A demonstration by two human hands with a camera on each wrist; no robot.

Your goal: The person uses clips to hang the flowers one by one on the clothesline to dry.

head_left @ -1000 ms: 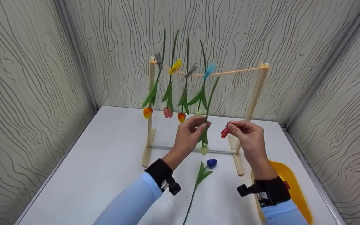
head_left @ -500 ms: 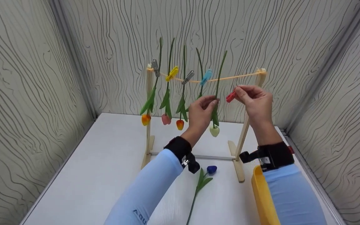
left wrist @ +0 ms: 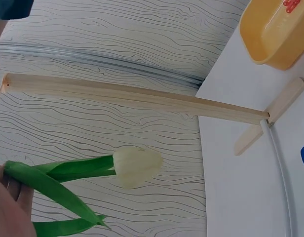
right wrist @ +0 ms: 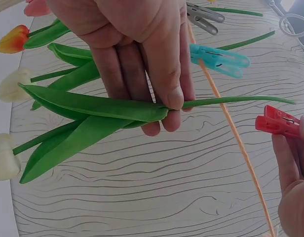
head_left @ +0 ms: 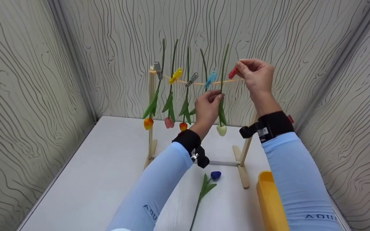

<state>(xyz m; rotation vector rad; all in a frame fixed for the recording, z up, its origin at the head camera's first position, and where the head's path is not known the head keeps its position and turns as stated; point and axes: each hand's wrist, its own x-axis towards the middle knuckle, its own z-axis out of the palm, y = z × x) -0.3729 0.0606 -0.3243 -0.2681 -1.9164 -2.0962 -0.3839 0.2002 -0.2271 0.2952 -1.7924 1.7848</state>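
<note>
In the head view my left hand [head_left: 208,107] pinches the stem of a white tulip [head_left: 221,130], which hangs bloom down. Its stem crosses the orange cord [head_left: 233,81] just right of the blue clothespin [head_left: 210,79]. Up by the cord's right end, my right hand [head_left: 257,75] holds a red clothespin [head_left: 233,72] between thumb and fingers. The right wrist view shows that red clothespin [right wrist: 278,121] apart from the stem and the cord. Another white tulip [right wrist: 15,85] hangs behind the held one; in the head view my left hand mostly hides it.
Further left, gray and yellow clothespins [head_left: 176,76] hold several upside-down tulips on the cord. The cord runs across a wooden frame [head_left: 244,150]. A blue tulip [head_left: 215,175] lies on the white table [head_left: 108,154]. At the right stands a yellow bin [head_left: 267,199], partly behind my right sleeve.
My left hand has raised the white tulip and shifted it right, so its stem now crosses the cord. The right hand has lifted the red clothespin to about the cord's height.
</note>
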